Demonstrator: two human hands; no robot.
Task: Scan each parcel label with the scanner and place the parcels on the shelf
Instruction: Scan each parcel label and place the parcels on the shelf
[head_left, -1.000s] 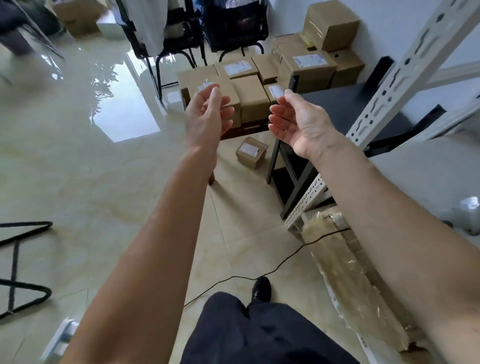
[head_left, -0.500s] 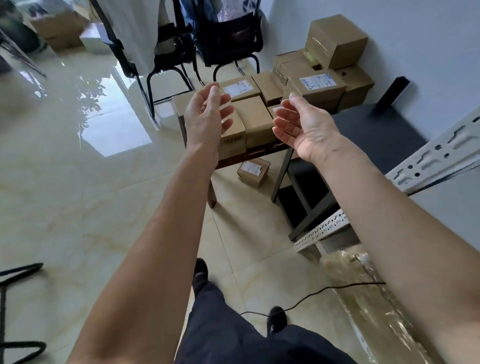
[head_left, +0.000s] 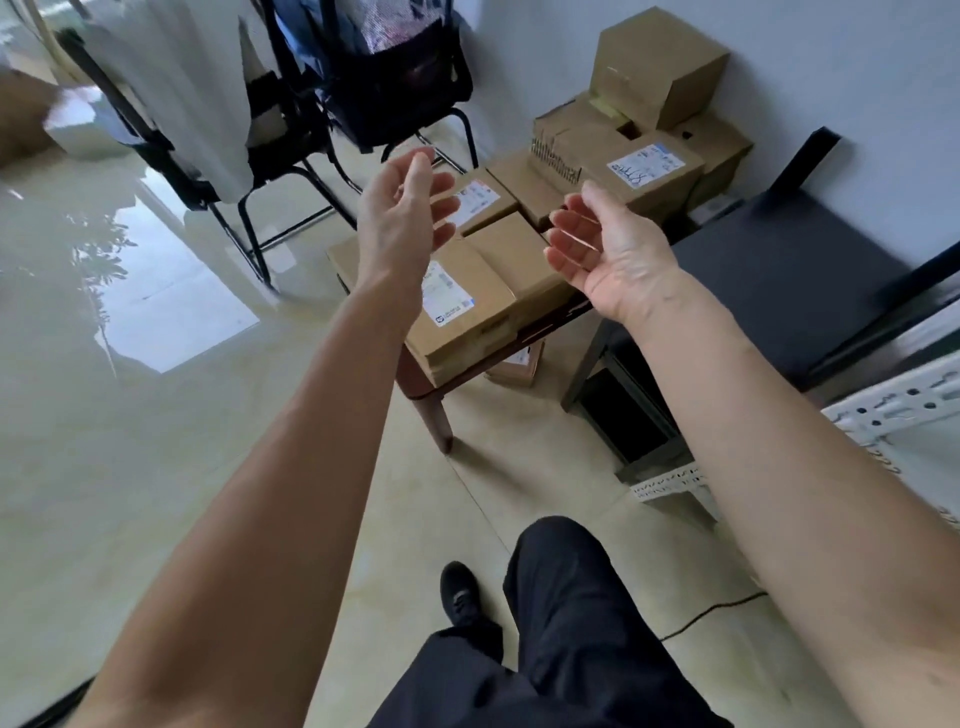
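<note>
Both grips empty: my left hand (head_left: 402, 218) and right hand (head_left: 605, 254) spread apart, fingers relaxed | labelled parcels (head_left: 467, 296) just beyond on tabletop (head_left: 550, 325) | scanner unseen | scanning, shelving remain, I judge

The parcels (head_left: 470, 291) are matt brown cardboard with glossy white paper labels (head_left: 447, 296). The floor (head_left: 130, 415) is polished tile (mirror-glossy at the left of the frame). The table (head_left: 779, 280) at right looks matt black; the shelf upright (head_left: 893, 410) is white perforated metal.
</note>
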